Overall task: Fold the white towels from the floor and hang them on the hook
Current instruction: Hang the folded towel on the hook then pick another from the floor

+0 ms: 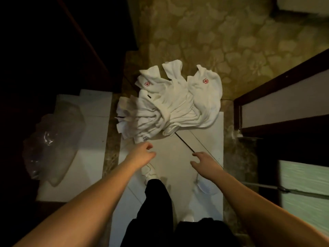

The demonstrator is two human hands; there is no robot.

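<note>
A crumpled heap of white towels (170, 102) with small red logos lies on the floor, half on the white tiles and half on the patterned carpet. My left hand (143, 154) hangs just below the heap's near left corner, fingers loosely curled, holding nothing. My right hand (204, 161) hovers over the white tile further right, fingers spread, clear of the towels. No hook is in view.
A bin lined with clear plastic (51, 147) stands at the left on a white ledge. Dark wooden framing (277, 97) runs along the right. My legs in black trousers (158, 202) and white shoes stand on the white tiles (170, 175). Patterned carpet (231, 32) lies beyond.
</note>
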